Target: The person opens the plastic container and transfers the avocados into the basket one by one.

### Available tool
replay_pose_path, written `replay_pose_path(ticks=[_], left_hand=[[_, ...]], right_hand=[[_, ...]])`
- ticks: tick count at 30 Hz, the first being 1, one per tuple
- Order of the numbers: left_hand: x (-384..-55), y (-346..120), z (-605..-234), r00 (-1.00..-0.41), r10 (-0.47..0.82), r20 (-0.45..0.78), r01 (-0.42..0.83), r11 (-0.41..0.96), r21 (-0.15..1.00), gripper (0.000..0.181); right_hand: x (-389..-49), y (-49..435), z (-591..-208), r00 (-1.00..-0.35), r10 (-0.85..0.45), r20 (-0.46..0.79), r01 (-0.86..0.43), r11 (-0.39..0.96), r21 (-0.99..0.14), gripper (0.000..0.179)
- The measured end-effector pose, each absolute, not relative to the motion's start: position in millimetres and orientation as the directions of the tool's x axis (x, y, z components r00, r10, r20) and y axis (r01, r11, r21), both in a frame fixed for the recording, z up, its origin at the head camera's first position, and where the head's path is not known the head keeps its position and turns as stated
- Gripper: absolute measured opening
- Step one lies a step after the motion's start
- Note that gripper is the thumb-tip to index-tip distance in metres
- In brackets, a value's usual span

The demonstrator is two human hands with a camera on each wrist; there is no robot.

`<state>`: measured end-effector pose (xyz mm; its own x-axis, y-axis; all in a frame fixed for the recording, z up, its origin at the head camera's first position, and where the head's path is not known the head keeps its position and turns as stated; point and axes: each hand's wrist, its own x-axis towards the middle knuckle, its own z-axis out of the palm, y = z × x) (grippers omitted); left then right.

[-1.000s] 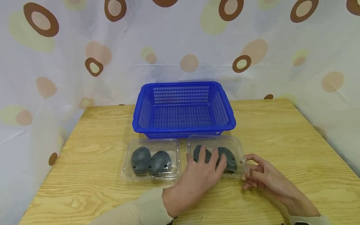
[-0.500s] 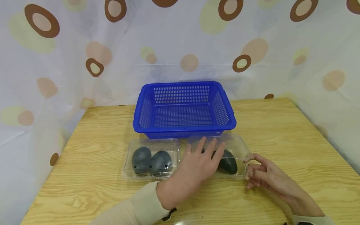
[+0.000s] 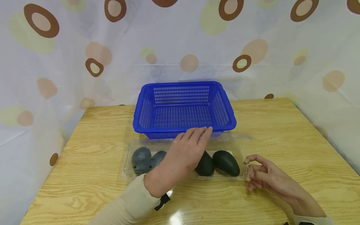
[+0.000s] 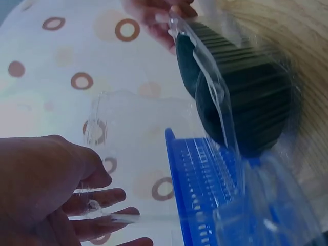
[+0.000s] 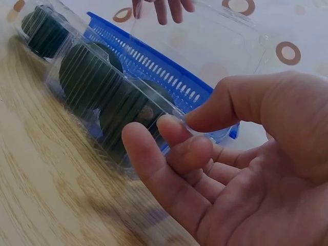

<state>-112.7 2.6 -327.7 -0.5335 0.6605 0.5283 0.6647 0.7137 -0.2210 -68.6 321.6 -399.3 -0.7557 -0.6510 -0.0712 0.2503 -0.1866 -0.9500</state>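
Two dark green avocados [image 3: 226,163] lie in the right clear plastic clamshell box [image 5: 77,120], whose lid [image 4: 146,115] stands raised toward the basket. My left hand [image 3: 185,153] is at this lid, its fingers nearly straight and touching the clear plastic in the left wrist view. At the box's right end, my right hand [image 3: 268,176] pinches the rim between thumb and fingertips. A second clamshell box [image 3: 127,162] with dark avocados [image 3: 141,157] sits at left with its lid down; my left forearm and hand partly cover it.
Right behind the boxes stands a blue perforated plastic basket [image 3: 184,128] with nothing in it. Everything rests on a wood-grain table [image 3: 281,134]. A patterned cloth [image 3: 168,40] hangs behind and along both sides.
My left hand has swung up and back toward the basket, and the right box's lid has lifted open, uncovering its avocados. My right hand stays at the box's right end.
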Motion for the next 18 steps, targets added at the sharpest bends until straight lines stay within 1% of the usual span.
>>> replay_pose_path(ticks=[4, 6, 9, 11, 15, 18], left_hand=[[-118, -7, -327, -0.554, 0.629, 0.546, 0.667, 0.727, -0.161, 0.055], [-119, -12, -326, -0.565, 0.616, 0.549, 0.672, 0.730, -0.127, 0.061], [-118, -19, -326, -0.562, 0.581, 0.589, 0.669, 0.738, -0.089, 0.059], [-117, -23, -326, -0.548, 0.550, 0.630, 0.667, 0.742, -0.067, 0.055], [-111, -28, -329, -0.461, 0.494, 0.737, 0.684, 0.727, -0.059, 0.045], [-106, -31, -333, -0.422, 0.500, 0.756, 0.730, 0.682, -0.045, 0.044]], right_hand=[[-69, 322, -400, -0.746, -0.664, -0.056, 0.247, -0.199, -0.948, 0.031], [-69, 321, -400, -0.748, -0.662, -0.056, 0.243, -0.193, -0.951, 0.030], [-69, 321, -399, -0.745, -0.665, -0.062, 0.242, -0.183, -0.953, 0.029], [-69, 322, -399, -0.743, -0.666, -0.067, 0.243, -0.176, -0.954, 0.030], [-69, 324, -400, -0.737, -0.673, -0.069, 0.248, -0.174, -0.953, 0.033], [-68, 326, -398, -0.736, -0.673, -0.080, 0.242, -0.151, -0.958, 0.034]])
